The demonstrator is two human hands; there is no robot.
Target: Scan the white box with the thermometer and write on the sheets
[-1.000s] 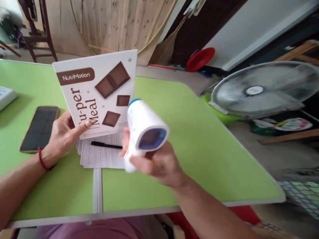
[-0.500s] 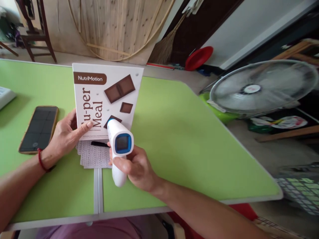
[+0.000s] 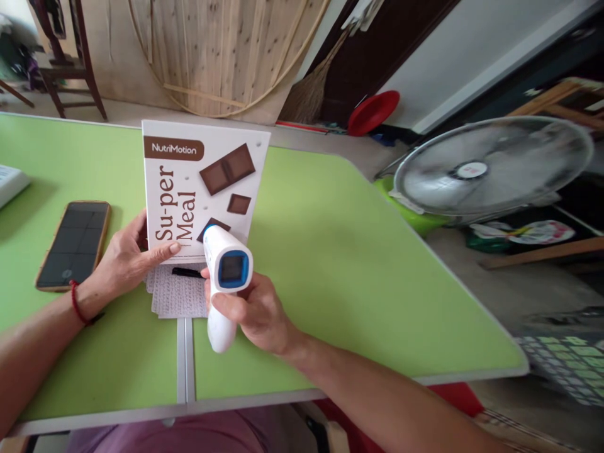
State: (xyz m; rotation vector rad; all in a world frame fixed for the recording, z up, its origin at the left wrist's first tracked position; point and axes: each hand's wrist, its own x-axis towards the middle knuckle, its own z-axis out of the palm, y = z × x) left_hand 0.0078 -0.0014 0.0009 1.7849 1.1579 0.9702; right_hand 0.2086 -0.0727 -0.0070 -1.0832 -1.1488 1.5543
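My left hand (image 3: pixel 129 255) grips the lower left edge of a white box (image 3: pixel 189 189) with brown chocolate pictures and "Su-per Meal" lettering, thumb on its front and fingers hidden behind. The box stands tilted upright over the table. In front of its lower right corner, my right hand (image 3: pixel 262 311) is wrapped around the handle of a white infrared thermometer (image 3: pixel 221 330). The thermometer's blue-rimmed screen (image 3: pixel 233 269) faces me and looks dark; its front end points at the box. Below the box lie sheets of handwritten paper (image 3: pixel 177 296) with a black pen (image 3: pixel 186 272) on them.
A smartphone (image 3: pixel 74 245) lies left of my left hand on the green table (image 3: pixel 349 277). A white object (image 3: pixel 12 184) sits at the far left. Beyond the table's right edge stands a fan (image 3: pixel 491 170), with a red basin (image 3: pixel 374 113) behind.
My left thumb has slid down a little on the box, so the whole word "Su-per" now shows. The box has shifted slightly right. The thermometer has hardly moved.
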